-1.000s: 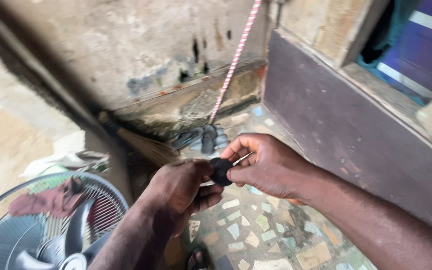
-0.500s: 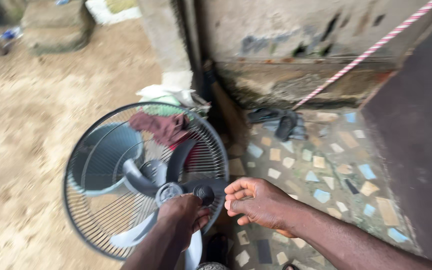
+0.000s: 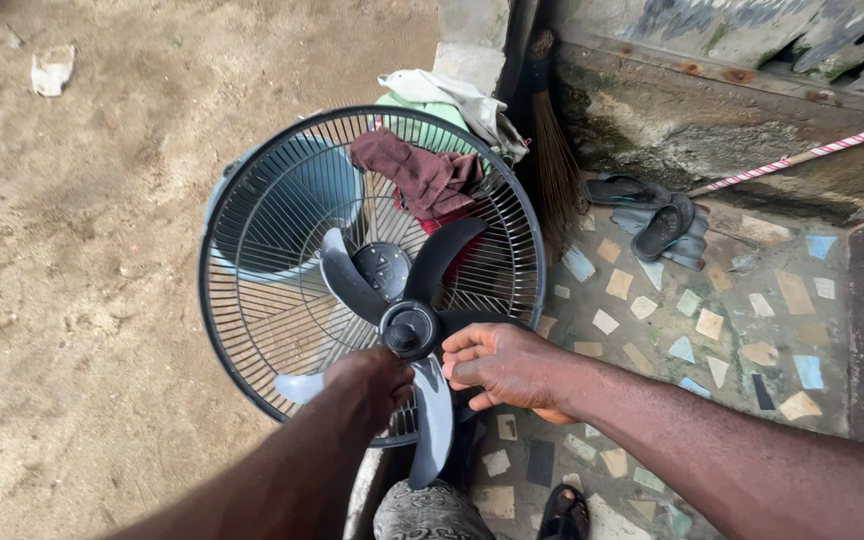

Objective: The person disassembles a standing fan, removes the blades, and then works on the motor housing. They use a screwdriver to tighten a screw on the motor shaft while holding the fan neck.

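At the centre of the head view, a round black wire fan guard point(image 3: 252, 200) tilts up from the sandy ground, carrying a grey plastic three-blade fan propeller point(image 3: 392, 300) already seated on its hub. The small black round hub cap point(image 3: 407, 330) sits on the spindle; whether it is tightened cannot be told, and no front guard is fitted. The left hand point(image 3: 377, 375) closes around the lower blade root, steadying it. The right hand point(image 3: 502, 365) curls loosely, fingertips point(image 3: 457, 355) touching the hub's edge. The blades look dusty but whole. Behind the guard stand a blue plastic bucket point(image 3: 292, 200) and a maroon crumpled cloth point(image 3: 422, 175); dark rubber sandals point(image 3: 652, 215) lie on the mosaic floor point(image 3: 712, 320).
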